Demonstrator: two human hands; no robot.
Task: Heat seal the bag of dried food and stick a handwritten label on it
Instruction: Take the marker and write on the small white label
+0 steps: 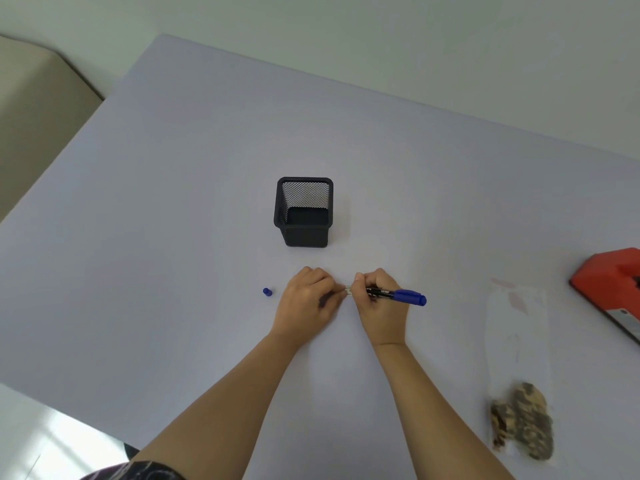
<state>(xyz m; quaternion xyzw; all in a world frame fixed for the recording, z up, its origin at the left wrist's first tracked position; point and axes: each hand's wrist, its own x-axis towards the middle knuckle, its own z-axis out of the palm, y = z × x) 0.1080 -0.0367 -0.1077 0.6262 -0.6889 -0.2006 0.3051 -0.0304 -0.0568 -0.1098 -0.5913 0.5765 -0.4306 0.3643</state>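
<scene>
Pen cap [267,292]: loose on the worktop [173,237], left of the hands.
Left hand [306,299]: fingers curled, pressing a small label [348,290] — barely visible.
Right hand [381,304]: clamped on a blue marker [398,294].
Bag of dried food [519,375]: flat, far right — beside a red heat sealer [613,285].

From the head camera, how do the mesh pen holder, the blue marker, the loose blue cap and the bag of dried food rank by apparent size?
Largest to smallest, as they look:
1. Bag, long and clear, though it lies nearer the camera
2. Pen holder
3. Marker, partly hidden in the right hand
4. Cap, clearly smallest
</scene>
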